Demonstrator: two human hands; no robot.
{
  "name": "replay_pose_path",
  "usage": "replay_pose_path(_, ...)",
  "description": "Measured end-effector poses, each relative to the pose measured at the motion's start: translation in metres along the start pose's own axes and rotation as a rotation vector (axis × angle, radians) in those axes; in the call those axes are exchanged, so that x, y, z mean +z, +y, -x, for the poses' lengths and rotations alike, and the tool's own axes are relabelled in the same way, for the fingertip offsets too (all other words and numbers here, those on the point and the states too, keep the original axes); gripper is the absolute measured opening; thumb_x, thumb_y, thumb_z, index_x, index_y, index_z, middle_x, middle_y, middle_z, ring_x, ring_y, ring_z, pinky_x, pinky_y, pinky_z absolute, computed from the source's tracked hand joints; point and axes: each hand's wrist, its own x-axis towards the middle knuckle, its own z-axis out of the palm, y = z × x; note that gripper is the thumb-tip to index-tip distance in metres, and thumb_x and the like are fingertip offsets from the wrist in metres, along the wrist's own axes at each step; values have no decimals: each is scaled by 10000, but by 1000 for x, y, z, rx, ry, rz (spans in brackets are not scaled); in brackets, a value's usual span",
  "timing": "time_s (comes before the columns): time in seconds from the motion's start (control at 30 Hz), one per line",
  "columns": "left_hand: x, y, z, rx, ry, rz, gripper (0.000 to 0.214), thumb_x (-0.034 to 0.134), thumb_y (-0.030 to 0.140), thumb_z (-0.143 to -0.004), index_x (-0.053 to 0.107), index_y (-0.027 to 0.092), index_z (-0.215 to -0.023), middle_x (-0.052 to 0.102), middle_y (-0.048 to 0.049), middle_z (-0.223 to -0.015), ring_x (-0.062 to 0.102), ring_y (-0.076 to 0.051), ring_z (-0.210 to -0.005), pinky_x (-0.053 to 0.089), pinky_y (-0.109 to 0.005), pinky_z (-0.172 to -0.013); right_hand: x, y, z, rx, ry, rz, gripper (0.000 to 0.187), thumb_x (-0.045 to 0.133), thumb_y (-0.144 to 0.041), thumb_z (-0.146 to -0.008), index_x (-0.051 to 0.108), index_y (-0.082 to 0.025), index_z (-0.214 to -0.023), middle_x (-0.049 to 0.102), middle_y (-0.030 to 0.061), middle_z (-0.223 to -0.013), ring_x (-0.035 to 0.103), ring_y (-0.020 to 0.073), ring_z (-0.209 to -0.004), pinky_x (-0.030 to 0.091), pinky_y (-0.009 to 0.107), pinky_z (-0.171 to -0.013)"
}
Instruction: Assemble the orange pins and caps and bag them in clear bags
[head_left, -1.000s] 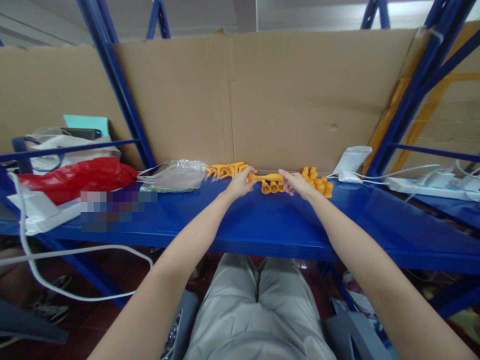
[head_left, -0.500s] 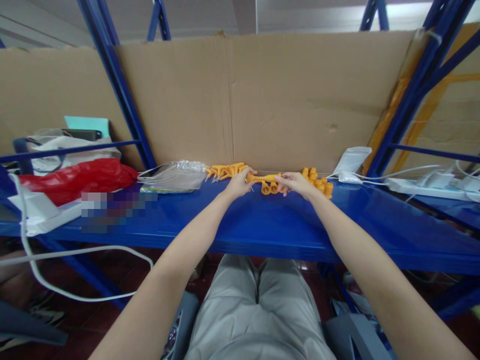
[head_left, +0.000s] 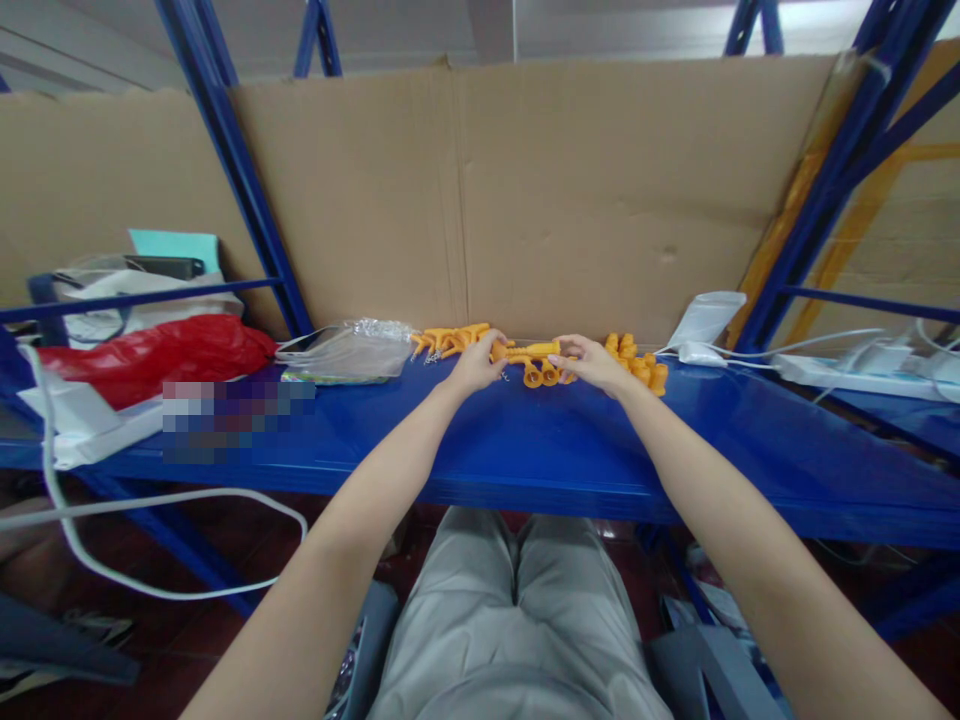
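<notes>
A slim orange-yellow plastic piece [head_left: 531,350] lies level between my two hands, just above the blue shelf top. My left hand [head_left: 478,364] is closed around its left end, thumb and fingers pinching it. At the other end, my right hand [head_left: 589,362] has its curled thumb and fingertips at the tip of the piece. Under it rest round, hollow orange-yellow parts [head_left: 541,376], partly covered by my right hand. Orange pieces with small metal chains [head_left: 450,342] lie left of my left hand. Several short orange parts [head_left: 641,366] stand right of my right hand.
A cardboard panel [head_left: 525,200] closes the back between blue metal posts [head_left: 247,190]. Clear plastic bags [head_left: 352,355], a red bag [head_left: 157,355] and a white power strip [head_left: 112,435] lie left. Another strip [head_left: 862,375] with cables and a white packet [head_left: 709,318] are right.
My right hand's fingers have shifted slightly, baring more of the right end of the plastic piece. My left hand keeps its place on the left end.
</notes>
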Motion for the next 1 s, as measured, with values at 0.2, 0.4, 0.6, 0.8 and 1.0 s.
replay_pose_path(0.2, -1, -1, 1, 45, -18, 16, 274, 635, 105, -796, 535, 203, -1032, 607, 56, -711, 600, -122, -602, 498, -268, -705, 2, 3, -2, 41, -32, 0, 216, 674, -365, -917, 654, -150, -925, 723, 63, -791, 599, 93, -493, 510, 232, -538)
replay_pose_path(0.4, -1, 2, 2, 45, -7, 9, 273, 632, 73, -785, 551, 200, -1012, 628, 37, -751, 633, -140, -681, 504, -282, -760, 1, 1, -1, 35, -51, 8, 324, 672, -468, -899, 663, -146, -859, 722, 87, -769, 605, 97, -489, 465, 226, -531)
replay_pose_path(0.6, -2, 5, 3, 29, -8, -84, 286, 651, 95, -785, 593, 181, -1051, 627, 19, -729, 633, -173, -701, 499, -313, -788, 1, 4, -2, 17, -80, 28, 420, 652, -580, -875, 662, -168, -798, 720, 98, -733, 604, 116, -495, 449, 233, -501)
replay_pose_path(0.8, -8, 7, 3, 47, 0, -220, 288, 622, 100, -800, 650, 194, -1070, 711, -50, -897, 683, -230, -863, 514, -339, -835, 3, 0, 0, 35, -58, 105, 447, 620, -600, -890, 668, -163, -809, 731, 113, -740, 600, 124, -480, 494, 265, -517)
replay_pose_path(1.0, -32, 13, -6, -41, -105, -559, 422, 516, 115, -875, 607, 233, -1270, 687, -94, -1223, 629, -255, -1163, 487, -356, -960, -11, 3, -7, -41, 234, 187, 266, 592, -398, -954, 665, -144, -940, 743, 70, -783, 590, 103, -467, 497, 235, -497)
